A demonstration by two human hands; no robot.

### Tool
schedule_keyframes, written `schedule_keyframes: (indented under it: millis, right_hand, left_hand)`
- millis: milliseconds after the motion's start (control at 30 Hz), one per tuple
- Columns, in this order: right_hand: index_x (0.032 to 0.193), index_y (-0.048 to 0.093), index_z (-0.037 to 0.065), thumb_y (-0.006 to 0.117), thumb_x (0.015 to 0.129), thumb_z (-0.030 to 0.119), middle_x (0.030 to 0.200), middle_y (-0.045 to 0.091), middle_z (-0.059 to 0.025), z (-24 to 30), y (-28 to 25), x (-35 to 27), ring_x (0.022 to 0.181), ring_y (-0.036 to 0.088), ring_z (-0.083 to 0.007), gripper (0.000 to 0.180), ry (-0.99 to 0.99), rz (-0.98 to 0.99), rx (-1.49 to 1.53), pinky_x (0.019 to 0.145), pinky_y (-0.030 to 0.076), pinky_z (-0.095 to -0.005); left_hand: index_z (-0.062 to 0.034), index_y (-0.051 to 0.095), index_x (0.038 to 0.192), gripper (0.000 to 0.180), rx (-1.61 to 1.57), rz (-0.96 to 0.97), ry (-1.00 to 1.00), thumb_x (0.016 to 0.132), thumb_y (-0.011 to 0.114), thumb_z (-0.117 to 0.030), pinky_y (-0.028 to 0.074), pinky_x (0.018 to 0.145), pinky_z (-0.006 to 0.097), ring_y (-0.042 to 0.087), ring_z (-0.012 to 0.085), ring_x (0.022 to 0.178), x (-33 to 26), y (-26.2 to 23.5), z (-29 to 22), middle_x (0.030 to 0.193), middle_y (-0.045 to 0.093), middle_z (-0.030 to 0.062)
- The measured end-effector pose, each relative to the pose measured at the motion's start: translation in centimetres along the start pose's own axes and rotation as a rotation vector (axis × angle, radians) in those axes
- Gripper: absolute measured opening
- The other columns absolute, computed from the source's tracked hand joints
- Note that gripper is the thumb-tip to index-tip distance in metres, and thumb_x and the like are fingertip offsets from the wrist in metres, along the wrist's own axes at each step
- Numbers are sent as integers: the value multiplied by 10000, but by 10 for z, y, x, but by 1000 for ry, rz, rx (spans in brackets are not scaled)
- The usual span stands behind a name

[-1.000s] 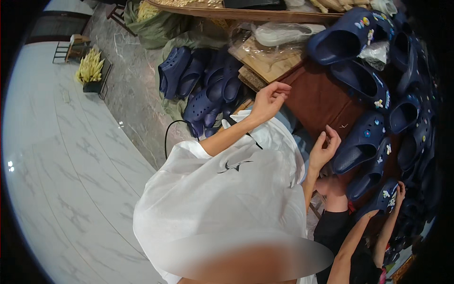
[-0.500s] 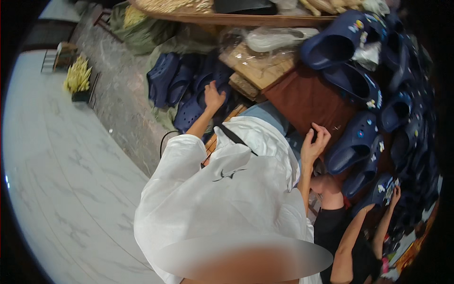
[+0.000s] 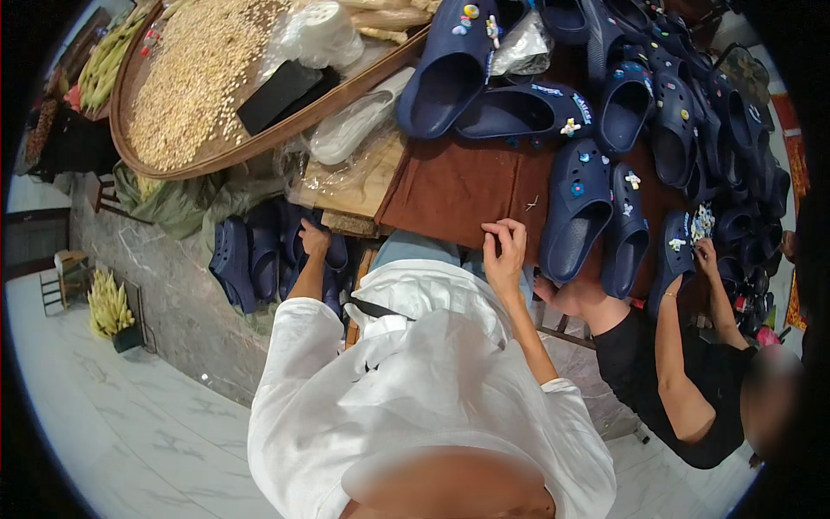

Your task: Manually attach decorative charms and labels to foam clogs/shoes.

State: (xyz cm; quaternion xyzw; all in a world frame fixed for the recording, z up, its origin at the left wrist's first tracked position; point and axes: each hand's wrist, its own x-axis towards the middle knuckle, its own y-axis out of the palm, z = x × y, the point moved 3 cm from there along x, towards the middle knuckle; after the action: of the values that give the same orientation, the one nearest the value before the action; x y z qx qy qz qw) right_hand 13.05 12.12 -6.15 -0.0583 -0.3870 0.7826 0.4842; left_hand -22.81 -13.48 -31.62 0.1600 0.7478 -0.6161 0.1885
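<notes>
My left hand (image 3: 315, 241) reaches down among several plain navy foam clogs (image 3: 233, 259) heaped at the left. One finger stretches forward over a clog; the other fingers are partly hidden, so its grip is unclear. My right hand (image 3: 506, 253) rests at the near edge of a brown cloth-covered table (image 3: 454, 186), fingers loosely bent and apart, holding nothing. Just to its right stand a navy clog (image 3: 577, 212) and its neighbour (image 3: 624, 233), both with small colourful charms. A tiny pale cross-shaped piece (image 3: 532, 203) lies on the cloth ahead of that hand.
Many charmed navy clogs (image 3: 674, 130) crowd the table's right side. A round tray (image 3: 138, 160) of pale kernels holds a dark flat object (image 3: 285, 97). Below it, a wooden board (image 3: 359, 186) bears plastic-wrapped white items. At right, another person's hands touch a clog (image 3: 672, 251).
The view has swung toward the right, bringing more of the tray and the other person into sight. My left hand stays at the clog heap; my right hand remains at the cloth edge.
</notes>
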Motion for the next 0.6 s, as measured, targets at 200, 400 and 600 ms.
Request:
schedule_keyframes:
  millis: [200, 400, 600]
  right_hand:
    - [987, 673, 57, 625, 856, 37, 1056, 537, -130, 4, -2, 3, 1025, 535, -313, 141, 30, 9, 11, 898, 435, -415]
    - [1157, 590, 18, 627, 875, 62, 1166, 539, -171, -6, -9, 43, 1123, 515, -359, 287, 31, -102, -14, 985, 406, -441]
    - [1314, 429, -45, 715, 855, 201, 1324, 425, -284, -51, 12, 118, 1267, 397, -442, 594, -9, -332, -185, 1058, 344, -493]
  left_hand:
    - [-168, 319, 1474, 686, 159, -15, 25, 888, 631, -341, 535, 895, 490, 613, 411, 1123, 14, 12, 6, 1278, 551, 201]
    - [-99, 504, 1368, 489, 54, -124, 56, 911, 525, -271, 538, 841, 490, 669, 395, 993, 12, -16, 35, 1094, 667, 244]
    - [-96, 529, 1372, 511, -88, -345, 213, 870, 478, -181, 503, 856, 520, 651, 460, 948, -28, -71, 87, 1093, 665, 274]
